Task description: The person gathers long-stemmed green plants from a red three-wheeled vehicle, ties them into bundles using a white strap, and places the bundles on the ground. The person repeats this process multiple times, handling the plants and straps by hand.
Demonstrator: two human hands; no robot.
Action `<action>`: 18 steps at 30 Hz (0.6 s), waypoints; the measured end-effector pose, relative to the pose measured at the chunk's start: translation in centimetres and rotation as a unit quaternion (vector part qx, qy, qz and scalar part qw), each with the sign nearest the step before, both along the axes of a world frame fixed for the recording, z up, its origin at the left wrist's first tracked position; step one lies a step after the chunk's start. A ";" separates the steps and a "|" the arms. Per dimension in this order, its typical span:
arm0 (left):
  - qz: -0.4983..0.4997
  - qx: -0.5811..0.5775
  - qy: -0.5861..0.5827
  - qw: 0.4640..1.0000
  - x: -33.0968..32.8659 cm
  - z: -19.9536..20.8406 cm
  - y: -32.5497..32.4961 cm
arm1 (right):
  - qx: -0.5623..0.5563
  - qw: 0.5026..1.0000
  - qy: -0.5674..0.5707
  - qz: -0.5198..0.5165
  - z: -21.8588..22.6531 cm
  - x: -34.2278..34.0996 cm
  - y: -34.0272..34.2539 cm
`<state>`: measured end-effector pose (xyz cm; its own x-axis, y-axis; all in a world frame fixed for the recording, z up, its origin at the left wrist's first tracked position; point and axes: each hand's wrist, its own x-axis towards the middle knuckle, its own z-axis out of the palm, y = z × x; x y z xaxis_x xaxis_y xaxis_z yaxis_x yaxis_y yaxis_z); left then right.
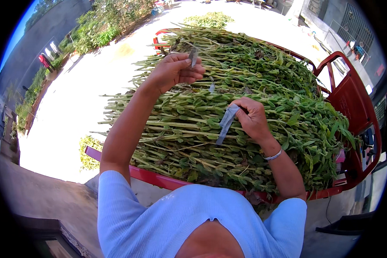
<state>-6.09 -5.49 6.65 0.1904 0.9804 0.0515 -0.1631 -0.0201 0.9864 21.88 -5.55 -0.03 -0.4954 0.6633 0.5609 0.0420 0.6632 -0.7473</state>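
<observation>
Cut green stalks with pods [245, 86], which look like sesame, lie heaped lengthwise across a red cargo bed [157, 177] in front of me. Over the far left part of the heap, my left hand [176, 71] is raised, pinching a short piece of grey strip [193, 56] between thumb and fingertips. My right hand [253, 118] is closed on a blue-grey strip [226, 124], like cloth or tape, whose end hangs over the stalks. Between the hands another bit of grey strip [212, 87] shows on the heap. Whether these pieces join, I cannot tell.
At the right stands the vehicle's red front frame [352, 94]. More cut plants [208, 19] lie on the bright ground beyond the bed, with another small pile [90, 152] to the left. Shrubs [101, 32] line the yard, and a barred grey building [344, 26] rises far right.
</observation>
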 end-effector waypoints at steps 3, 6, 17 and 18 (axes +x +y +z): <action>-0.007 0.003 0.004 1.000 0.0 0.2 -2.7 | -0.044 0.999 -0.009 0.003 0.2 0.0 -0.1; -0.052 0.046 0.055 0.996 -0.1 0.6 -6.7 | -0.056 0.998 0.011 0.012 0.2 0.3 -0.1; -0.108 0.228 0.407 0.878 -6.0 5.3 -15.9 | -0.228 0.968 0.101 0.014 0.2 0.6 0.2; -0.062 0.200 0.354 0.912 -5.7 5.0 -13.5 | -0.222 0.971 0.093 0.001 0.3 0.7 0.1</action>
